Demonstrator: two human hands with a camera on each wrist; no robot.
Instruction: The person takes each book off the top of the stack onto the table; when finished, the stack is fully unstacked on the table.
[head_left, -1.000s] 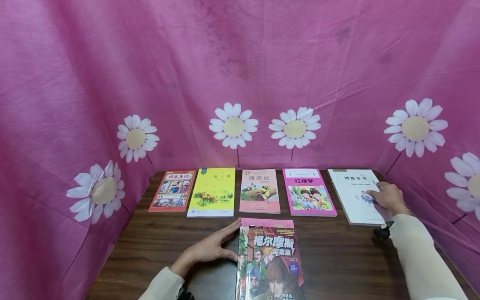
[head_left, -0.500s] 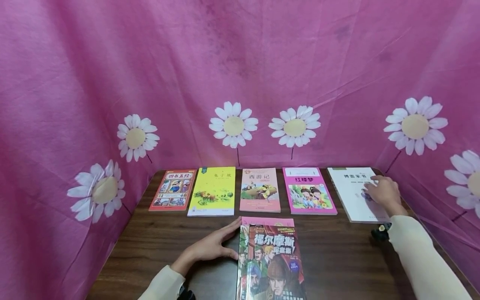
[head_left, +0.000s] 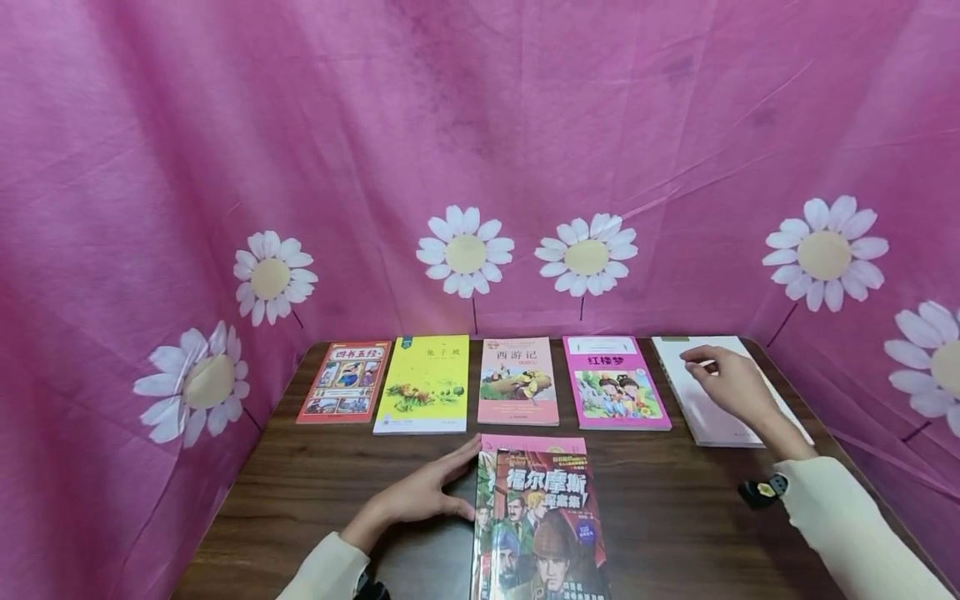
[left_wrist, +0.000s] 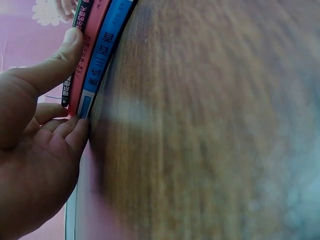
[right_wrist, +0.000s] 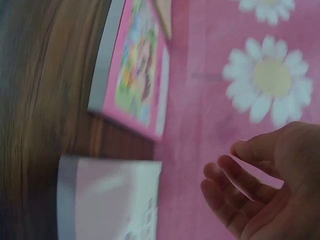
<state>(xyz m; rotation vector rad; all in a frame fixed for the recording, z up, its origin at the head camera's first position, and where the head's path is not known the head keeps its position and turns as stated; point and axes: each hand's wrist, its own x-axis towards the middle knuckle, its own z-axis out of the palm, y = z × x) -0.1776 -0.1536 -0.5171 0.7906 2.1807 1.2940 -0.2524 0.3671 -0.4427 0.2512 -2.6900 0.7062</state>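
My left hand [head_left: 416,497] rests against the left side of a stack of books. Its thumb touches the spines, and its fingers reach the far corner. On top is a comic-style detective book [head_left: 547,525]. Beneath it in the left wrist view are a red-spined book [left_wrist: 89,55] and a blue-spined book [left_wrist: 102,55]. My right hand [head_left: 731,385] hovers over the white book [head_left: 693,404] at the far right, holding nothing. In the right wrist view its fingers [right_wrist: 217,195] are loosely bent, apart from the white cover.
Along the back of the wooden table [head_left: 300,492] lie a red book [head_left: 345,382], a yellow book [head_left: 423,383], a pale pink book [head_left: 519,381] and a magenta book [head_left: 617,383]. A pink curtain [head_left: 360,167] with daisies hangs close behind and at both sides.
My right hand has come up off the white book's right side and moved left above its cover. My left hand has stayed at the stack.
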